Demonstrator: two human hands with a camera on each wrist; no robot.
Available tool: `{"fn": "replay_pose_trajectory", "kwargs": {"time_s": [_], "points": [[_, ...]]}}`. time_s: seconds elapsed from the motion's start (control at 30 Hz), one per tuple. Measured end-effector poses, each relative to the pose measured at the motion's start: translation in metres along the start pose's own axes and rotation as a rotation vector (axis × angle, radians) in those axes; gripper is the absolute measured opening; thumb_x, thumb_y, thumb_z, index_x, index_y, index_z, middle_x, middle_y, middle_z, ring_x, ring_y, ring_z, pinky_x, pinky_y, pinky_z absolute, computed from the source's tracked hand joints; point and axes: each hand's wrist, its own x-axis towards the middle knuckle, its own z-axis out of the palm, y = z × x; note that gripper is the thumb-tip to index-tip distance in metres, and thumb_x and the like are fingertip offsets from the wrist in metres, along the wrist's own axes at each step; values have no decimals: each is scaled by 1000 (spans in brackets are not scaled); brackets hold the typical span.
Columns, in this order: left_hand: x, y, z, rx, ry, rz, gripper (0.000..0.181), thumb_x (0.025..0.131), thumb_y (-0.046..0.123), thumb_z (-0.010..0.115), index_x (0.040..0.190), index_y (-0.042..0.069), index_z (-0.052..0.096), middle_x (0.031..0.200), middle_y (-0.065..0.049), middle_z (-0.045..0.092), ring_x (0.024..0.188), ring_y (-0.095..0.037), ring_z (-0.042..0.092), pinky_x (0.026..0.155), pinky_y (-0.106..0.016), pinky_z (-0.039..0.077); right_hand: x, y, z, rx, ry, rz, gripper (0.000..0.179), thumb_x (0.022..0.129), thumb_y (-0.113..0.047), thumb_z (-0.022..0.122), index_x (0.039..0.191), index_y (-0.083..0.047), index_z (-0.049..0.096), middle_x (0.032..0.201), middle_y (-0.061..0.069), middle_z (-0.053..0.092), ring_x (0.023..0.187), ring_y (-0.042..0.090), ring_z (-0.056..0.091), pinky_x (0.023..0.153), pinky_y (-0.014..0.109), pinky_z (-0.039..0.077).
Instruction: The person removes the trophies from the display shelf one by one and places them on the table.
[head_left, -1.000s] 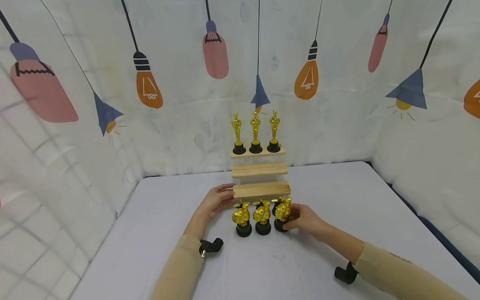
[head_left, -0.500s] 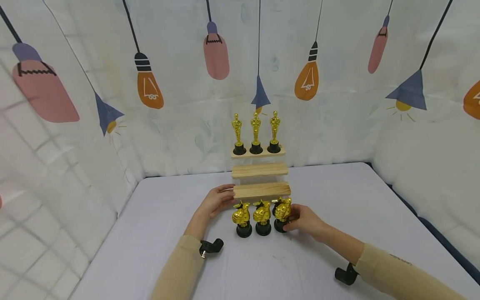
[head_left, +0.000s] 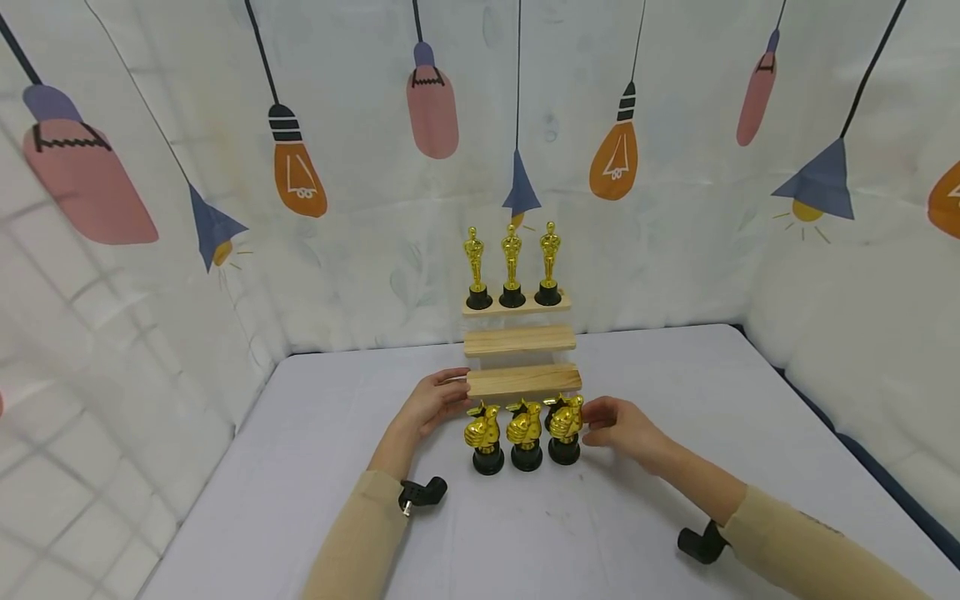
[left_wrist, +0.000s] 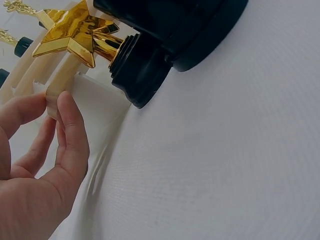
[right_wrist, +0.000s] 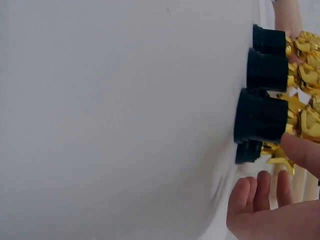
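Note:
My left hand [head_left: 431, 404] pinches the left end of the lowest wooden board [head_left: 523, 381] of a stepped display shelf, thumb and fingers on either side of its tip in the left wrist view. In front of the shelf stand three gold thumbs-up trophies on black bases: left [head_left: 486, 437], middle [head_left: 526, 433] and right [head_left: 565, 429]. Gold star trophies [left_wrist: 75, 32] stand close behind them, partly hidden. Beside the right thumbs-up trophy is my right hand [head_left: 622, 429], its fingers loosely bent and holding nothing; in the right wrist view the thumb overlaps the trophy's edge.
Three gold figure statuettes [head_left: 512, 262] stand on the top board [head_left: 517, 305]. The middle board [head_left: 519, 339] bears nothing. A white cloth covers the table [head_left: 360, 375], and a fabric backdrop [head_left: 360, 275] printed with lamps rises behind and at both sides.
My right hand has let go of the right thumbs-up trophy and drawn back a little to the right. The left hand and the trophies stay where they were.

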Motion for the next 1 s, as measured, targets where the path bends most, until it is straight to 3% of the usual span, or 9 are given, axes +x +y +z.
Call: {"fn": "replay_pose_trajectory", "kwargs": {"time_s": [0.33,0.57,1.0], "points": [[-1,0,0,4,0,-3,49,98,5,68,144,-1,53,132,-21,60,102,-23,67,86,-34,59,5,-18,-21,42,47,-29,46,93,-6,74,133,9,55,132,27,57,115,31,58,96,37,52],[-2,1,1,-5,-2,2,49,98,5,68,144,-2,53,133,-22,59,103,-24,67,86,-34,60,10,-34,-31,42,55,-46,42,97,-10,71,133,5,55,135,25,56,120,32,56,103,44,48],[0,0,-1,-3,-12,6,50,98,5,68,145,-3,52,132,-21,58,99,-21,67,90,-35,58,30,-63,-43,114,37,-112,49,100,-13,67,141,8,48,137,23,54,122,32,54,107,43,46]]}}
